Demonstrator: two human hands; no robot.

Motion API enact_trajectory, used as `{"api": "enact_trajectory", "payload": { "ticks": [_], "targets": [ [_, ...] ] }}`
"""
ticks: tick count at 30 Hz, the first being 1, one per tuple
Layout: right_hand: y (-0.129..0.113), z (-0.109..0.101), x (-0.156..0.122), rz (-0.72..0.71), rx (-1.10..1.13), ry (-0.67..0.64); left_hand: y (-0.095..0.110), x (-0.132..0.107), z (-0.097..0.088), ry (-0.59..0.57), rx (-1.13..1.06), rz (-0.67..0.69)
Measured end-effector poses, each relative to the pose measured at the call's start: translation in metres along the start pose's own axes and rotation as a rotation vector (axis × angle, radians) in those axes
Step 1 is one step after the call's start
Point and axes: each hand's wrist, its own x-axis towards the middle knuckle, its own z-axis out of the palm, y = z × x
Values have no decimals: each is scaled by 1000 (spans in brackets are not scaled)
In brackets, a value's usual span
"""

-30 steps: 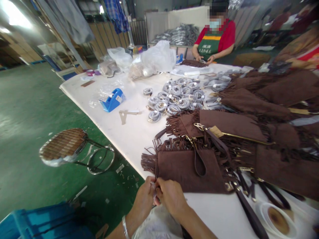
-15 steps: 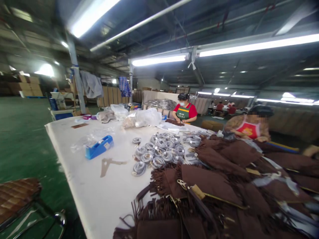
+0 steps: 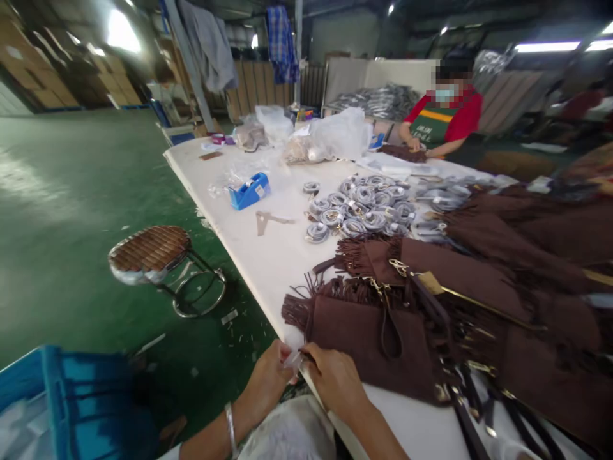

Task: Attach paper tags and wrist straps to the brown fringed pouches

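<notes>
Left hand (image 3: 269,375) and right hand (image 3: 334,375) meet at the edge of the desk (image 3: 275,265), each grip pinched on what seems to be a scrap of clear plastic (image 3: 293,360), just beside a brown fringed bag (image 3: 357,332).

and here's the green floor (image 3: 57,191), glossy at left, sprinkled with pale scraps (image 3: 230,317) near the round stool (image 3: 151,252). a white table (image 3: 278,271) fills the middle; cardboard boxes (image 3: 115,83) stand stacked behind, far left. white glare (image 3: 122,32) top left, strip lights (image 3: 548,47) top right!
</notes>
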Motion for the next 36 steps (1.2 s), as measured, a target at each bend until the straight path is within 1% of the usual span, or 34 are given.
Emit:
{"api": "enact_trajectory", "payload": {
  "ticks": [2, 3, 7, 15, 22, 25, 28, 30, 31, 34, 36],
  "targets": [
    [2, 2, 0, 11, 18, 7, -7, 1, -1, 42, 154, 44],
    [2, 4, 0, 13, 28, 15, -10, 2, -1, 49, 196, 53],
    [6, 8, 1, -2, 81, 36, -13, 3, 0, 51, 196, 41],
    [16, 3, 1, -11, 149, -18, -4, 6, 12, 7, 100, 11],
    [18, 3, 7, 53, 224, -32, 8, 8, 18, 34, 40, -30],
    [15, 4, 10, 66, 216, -21, 7, 9, 19, 18, -25, -82],
    [12, 6, 11, 87, 186, 18, 5, 6, 15, -11, -100, -132],
    [11, 8, 10, 90, 180, 48, 5, 0, 10, -64, -171, -156],
    [11, 9, 9, 88, 180, 62, 5, -4, 6, -111, -228, -168],
    [11, 11, 8, 79, 179, 81, 4, -15, -7, -297, -450, -241],
    [11, 11, 8, 81, 170, 76, 2, -19, -15, -393, -584, -307]
  ]
}}
